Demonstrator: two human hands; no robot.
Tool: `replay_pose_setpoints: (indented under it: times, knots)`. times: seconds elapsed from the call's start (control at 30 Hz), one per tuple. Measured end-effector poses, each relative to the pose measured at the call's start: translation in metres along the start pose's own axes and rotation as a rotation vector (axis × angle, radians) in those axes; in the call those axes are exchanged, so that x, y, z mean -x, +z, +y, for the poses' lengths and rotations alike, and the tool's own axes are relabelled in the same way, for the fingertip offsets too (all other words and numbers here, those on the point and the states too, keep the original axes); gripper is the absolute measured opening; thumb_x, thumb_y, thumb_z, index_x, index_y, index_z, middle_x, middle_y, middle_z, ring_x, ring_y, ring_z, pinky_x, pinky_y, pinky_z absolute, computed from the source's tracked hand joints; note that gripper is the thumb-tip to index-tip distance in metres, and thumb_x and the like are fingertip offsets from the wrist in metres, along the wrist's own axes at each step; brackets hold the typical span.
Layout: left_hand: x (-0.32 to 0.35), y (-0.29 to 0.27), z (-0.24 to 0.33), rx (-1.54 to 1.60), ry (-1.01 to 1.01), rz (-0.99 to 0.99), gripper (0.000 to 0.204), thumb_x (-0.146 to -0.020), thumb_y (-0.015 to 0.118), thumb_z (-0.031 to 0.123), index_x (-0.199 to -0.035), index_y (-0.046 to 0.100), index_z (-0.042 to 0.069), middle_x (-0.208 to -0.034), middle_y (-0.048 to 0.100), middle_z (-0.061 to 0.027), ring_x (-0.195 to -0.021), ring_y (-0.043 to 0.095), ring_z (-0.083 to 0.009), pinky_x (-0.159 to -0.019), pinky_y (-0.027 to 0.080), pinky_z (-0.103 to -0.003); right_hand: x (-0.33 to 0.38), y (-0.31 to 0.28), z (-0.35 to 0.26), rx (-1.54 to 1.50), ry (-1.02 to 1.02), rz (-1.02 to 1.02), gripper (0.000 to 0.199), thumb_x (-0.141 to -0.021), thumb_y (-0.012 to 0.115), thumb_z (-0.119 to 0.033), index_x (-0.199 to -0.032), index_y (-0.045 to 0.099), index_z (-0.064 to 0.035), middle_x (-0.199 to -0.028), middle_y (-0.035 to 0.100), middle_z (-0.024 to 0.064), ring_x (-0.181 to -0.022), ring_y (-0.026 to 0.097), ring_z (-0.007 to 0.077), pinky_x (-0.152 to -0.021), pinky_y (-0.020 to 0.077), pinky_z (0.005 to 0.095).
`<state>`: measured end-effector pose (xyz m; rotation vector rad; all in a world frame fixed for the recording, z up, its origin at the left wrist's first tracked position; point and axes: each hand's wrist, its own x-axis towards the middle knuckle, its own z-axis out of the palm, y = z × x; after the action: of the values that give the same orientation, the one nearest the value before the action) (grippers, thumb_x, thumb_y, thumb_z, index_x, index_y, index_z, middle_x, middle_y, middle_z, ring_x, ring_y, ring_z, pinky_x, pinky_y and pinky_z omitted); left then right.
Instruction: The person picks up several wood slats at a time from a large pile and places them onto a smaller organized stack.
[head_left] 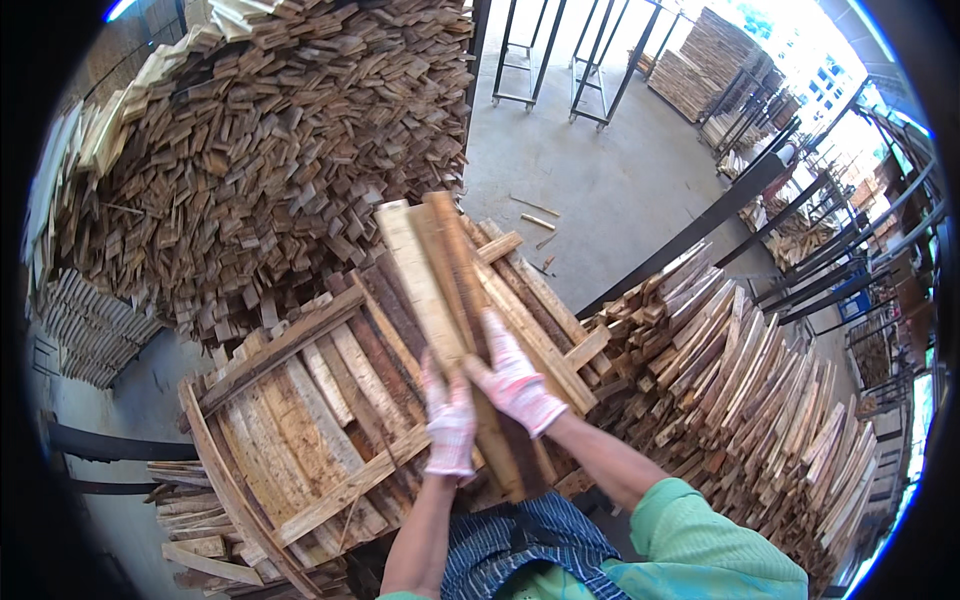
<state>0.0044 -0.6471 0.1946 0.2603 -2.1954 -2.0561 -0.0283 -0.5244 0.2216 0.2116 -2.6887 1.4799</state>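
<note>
My left hand [450, 418] and my right hand [517, 382] both wear white-and-pink knitted gloves. Between them they grip a small bundle of long wooden slats [424, 285], pale on the left and browner on the right. The bundle points away from me, its near ends close to my apron. My left hand closes on its left side, while my right lies across its right side with the fingers pressed along the wood. Beneath is a layer of slats [290, 425] with crosspieces [350, 487] laid over it. Part of this layer is hidden by the bundle and my arms.
A tall heap of short wood pieces [270, 160] rises at the far left. To the right, a long stack of slats [745, 390] curves toward me. Dark metal beams [690, 225] slant beside it. Wheeled metal frames [590, 75] stand on the concrete floor [560, 165], with loose scraps nearby.
</note>
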Motion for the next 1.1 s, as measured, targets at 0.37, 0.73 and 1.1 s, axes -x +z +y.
replay_pose_setpoints:
  times: [0.37,0.73,1.1]
  knots:
    - [-0.072,0.213,-0.048,-1.190,0.114,-0.300,0.053,-0.093,0.058,0.027,-0.141,0.048,0.005,-0.136,0.051,-0.0274,-0.119,0.054,-0.0477,-0.099,0.045,-0.057,-0.104,-0.133,0.220,0.287,0.257,-0.343,0.086,-0.091,0.070,-0.030,-0.159,0.021,-0.0109,-0.148,0.043,0.0305,-0.136,0.044,0.0450,-0.113,0.0384,0.0434]
    - [0.055,0.175,-0.058,-1.083,0.491,-0.430,0.093,-0.081,0.070,0.061,-0.146,0.040,0.002,-0.146,0.040,-0.0297,-0.138,0.036,-0.0469,-0.117,0.019,-0.065,-0.096,-0.108,0.211,0.219,0.206,-0.376,0.078,-0.094,0.062,-0.029,-0.158,0.022,-0.0112,-0.140,0.048,0.0299,-0.126,0.052,0.0481,-0.106,0.0439,0.0483]
    - [0.055,0.195,-0.056,-1.192,0.479,-0.575,0.090,-0.080,0.069,0.061,-0.145,0.044,0.004,-0.149,0.041,-0.0275,-0.142,0.032,-0.0479,-0.118,0.014,-0.067,-0.101,-0.130,0.278,0.034,0.094,-0.123,0.043,-0.094,0.053,-0.011,-0.138,0.056,-0.0075,-0.129,0.061,0.0284,-0.118,0.059,0.0451,-0.102,0.0473,0.0449]
